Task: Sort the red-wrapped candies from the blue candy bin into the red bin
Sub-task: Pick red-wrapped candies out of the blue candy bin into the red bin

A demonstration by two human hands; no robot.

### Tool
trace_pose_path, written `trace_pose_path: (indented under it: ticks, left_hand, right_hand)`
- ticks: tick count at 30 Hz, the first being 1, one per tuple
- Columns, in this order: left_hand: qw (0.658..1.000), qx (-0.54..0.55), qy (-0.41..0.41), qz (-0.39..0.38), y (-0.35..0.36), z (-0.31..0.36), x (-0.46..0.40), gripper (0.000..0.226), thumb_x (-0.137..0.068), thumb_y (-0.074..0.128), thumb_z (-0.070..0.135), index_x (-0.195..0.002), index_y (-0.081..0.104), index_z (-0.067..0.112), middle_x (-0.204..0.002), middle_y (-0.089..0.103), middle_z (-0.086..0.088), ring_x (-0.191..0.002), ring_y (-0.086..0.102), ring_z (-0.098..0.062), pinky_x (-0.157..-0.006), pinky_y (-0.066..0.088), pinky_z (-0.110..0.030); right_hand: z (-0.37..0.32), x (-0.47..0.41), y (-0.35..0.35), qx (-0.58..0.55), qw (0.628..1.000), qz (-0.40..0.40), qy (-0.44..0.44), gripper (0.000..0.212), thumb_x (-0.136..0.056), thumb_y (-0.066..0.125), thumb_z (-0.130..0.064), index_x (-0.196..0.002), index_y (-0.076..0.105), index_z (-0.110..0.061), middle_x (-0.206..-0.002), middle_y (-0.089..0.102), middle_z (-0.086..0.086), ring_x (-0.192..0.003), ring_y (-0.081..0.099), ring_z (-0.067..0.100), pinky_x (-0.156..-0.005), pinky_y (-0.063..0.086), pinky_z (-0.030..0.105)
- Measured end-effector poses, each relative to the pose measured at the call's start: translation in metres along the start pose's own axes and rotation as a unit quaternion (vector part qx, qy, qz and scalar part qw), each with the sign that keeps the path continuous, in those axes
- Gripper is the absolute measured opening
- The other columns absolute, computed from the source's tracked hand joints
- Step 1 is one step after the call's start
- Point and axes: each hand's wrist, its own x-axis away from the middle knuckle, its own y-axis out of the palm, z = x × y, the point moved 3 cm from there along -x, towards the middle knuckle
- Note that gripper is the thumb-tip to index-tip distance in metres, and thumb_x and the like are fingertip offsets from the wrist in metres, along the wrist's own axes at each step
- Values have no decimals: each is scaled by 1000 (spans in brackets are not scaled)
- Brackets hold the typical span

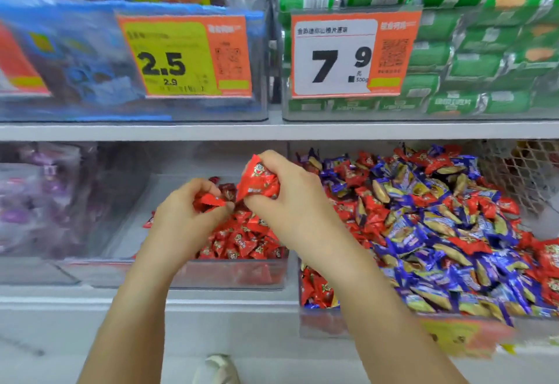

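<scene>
My right hand [290, 193] is closed around a bunch of red-wrapped candies [258, 179] held above the clear red candy bin [230, 278]. Beside it, my left hand [187, 211] pinches more red-wrapped candies [208, 200] over the same bin. Inside that bin lies a pile of red candies [242, 241]. To the right stands the blue candy bin [320, 327], heaped with blue-and-gold wrapped candies [438, 262] with red ones [373, 217] mixed among them.
A shelf board [272, 131] runs just above the bins. Clear boxes with price tags [348, 54] and green packs [484, 51] stand on it. A bin of purple sweets [39, 196] sits at the left. A wire basket [526, 172] is at the far right.
</scene>
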Motion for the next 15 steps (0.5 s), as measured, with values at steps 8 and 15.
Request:
trace_pose_path:
  ticks: [8,15]
  left_hand:
    - [987,-126,-75,-70,-19,-44,-15,32,-78,73,34,-106,60,28,-103,59,4,-90,58,-18,-56,45,-31]
    - [995,-2,-61,-74,-24,-54,-25,48,-78,76,24,-122,57,24,-111,56,5,-99,55,-13,-68,42,-27]
  right_hand:
    - [21,-14,61,366,920,-139,-4,63,-87,60,-40,-140,32,-22,-126,49,7,-118,48,30,-92,41,40]
    - [3,-7,29,284,952,-88,-68,47,-92,51,-45,-137,43,-30,-128,56,-3,-121,49,19,-96,41,33]
